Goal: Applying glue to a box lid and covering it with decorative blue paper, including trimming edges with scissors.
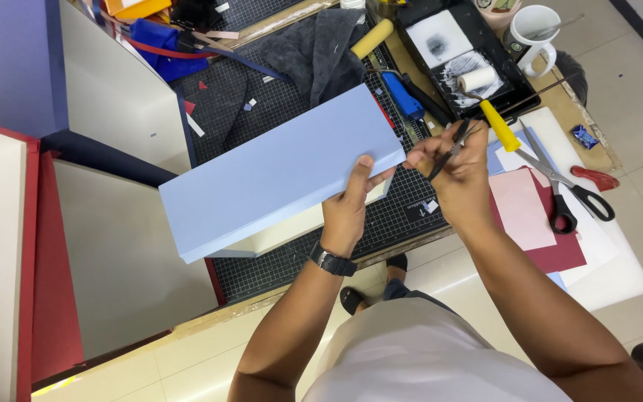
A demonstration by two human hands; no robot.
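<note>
The person holds a long light-blue box [280,171] tilted over a black cutting mat [277,260] with a white grid. The left hand [351,208] grips the near right end of the box, the thumb pressed flat on the blue top face and the fingers under it. A dark wristwatch [332,261] sits on this wrist. The right hand [455,167] is closed around a thin dark tool [452,149], which looks like a small blade or tweezers, just beside the right corner of the box; which one it is cannot be told.

Right of the hands lie black-handled scissors [563,190] on pink and dark-red paper sheets [530,216]. Behind them a black paint tray [459,45] holds a small white roller with a yellow handle [489,100]. A white mug [531,30] stands near the tray. On the left, large red-edged and navy-edged boards [53,246] stand close to the mat.
</note>
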